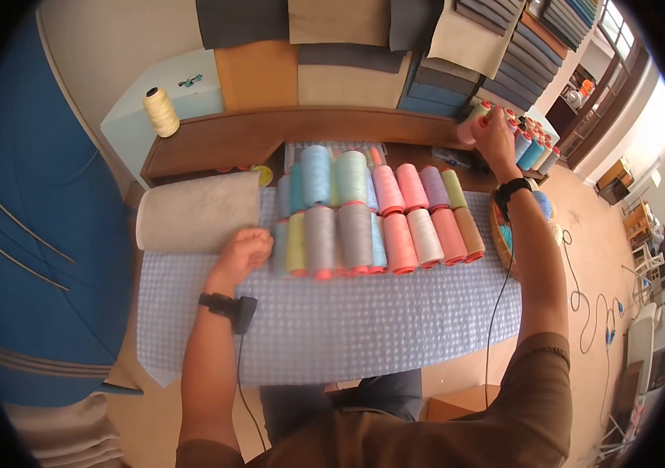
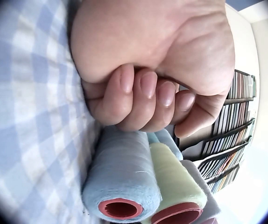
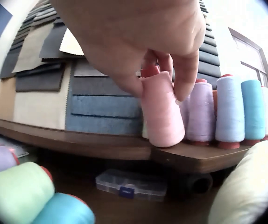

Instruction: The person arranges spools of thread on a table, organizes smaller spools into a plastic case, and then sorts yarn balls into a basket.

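Note:
At the right end of the raised shelf, my right hand pinches a pink thread spool near its red top. The spool leans slightly, its base close over the shelf edge in the right wrist view. A lilac spool and a pale blue spool stand beside it. My left hand rests on the checked cloth, fingers curled in and holding nothing. Close by its knuckles lie a grey-blue spool and a pale green spool, part of a stacked bank of coloured spools on the table.
A beige fabric roll lies left of the spools. On the brown shelf stands a cream thread cone. A wicker basket with yarn balls sits at the table's right; a clear plastic box lies under the shelf.

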`<state>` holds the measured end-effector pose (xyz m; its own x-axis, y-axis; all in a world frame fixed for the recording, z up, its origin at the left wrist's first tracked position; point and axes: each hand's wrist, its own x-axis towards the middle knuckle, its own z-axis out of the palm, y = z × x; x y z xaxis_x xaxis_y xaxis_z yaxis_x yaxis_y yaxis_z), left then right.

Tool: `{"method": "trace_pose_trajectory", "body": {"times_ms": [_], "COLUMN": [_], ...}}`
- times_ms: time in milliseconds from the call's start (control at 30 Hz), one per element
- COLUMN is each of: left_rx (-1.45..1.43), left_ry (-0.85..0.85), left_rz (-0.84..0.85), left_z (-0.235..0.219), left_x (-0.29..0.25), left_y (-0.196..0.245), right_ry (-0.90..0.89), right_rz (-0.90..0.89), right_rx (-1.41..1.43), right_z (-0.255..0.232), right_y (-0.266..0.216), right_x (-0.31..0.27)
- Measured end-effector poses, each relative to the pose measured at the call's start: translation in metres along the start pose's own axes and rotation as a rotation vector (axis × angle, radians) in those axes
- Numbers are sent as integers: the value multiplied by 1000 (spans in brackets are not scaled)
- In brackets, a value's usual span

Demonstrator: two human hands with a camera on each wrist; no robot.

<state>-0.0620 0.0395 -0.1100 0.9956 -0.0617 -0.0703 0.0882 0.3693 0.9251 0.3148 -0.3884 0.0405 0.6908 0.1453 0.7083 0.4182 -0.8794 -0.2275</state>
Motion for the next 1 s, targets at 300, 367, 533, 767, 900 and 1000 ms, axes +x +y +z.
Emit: {"method": "trace_pose_trajectory", "body": {"times_ms": [300, 367, 533, 767, 900, 1000], "left_rx": [-18, -17, -6, -16, -12, -12], "left_ry": [5, 11, 5, 2, 0, -3], "left_rz": [0, -3, -5, -13, -13, -7], "left_z": [-1, 0, 3, 3, 3, 3], "left_x": [0, -1, -2, -1, -1, -1], "left_y": [-1, 0, 3, 4, 4, 4], "right_ry": [-203, -220, -266, -345, -377, -416], "right_rz": [-581, -672, -899, -959, -835, -650], "right_rx": [357, 338, 220, 140, 235, 271], "right_z": [-56, -58, -60, -61, -68, -64], "right_y": [-141, -155, -165, -165, -166, -168], "right_x": [-82, -96, -118, -142, -141, -138]}}
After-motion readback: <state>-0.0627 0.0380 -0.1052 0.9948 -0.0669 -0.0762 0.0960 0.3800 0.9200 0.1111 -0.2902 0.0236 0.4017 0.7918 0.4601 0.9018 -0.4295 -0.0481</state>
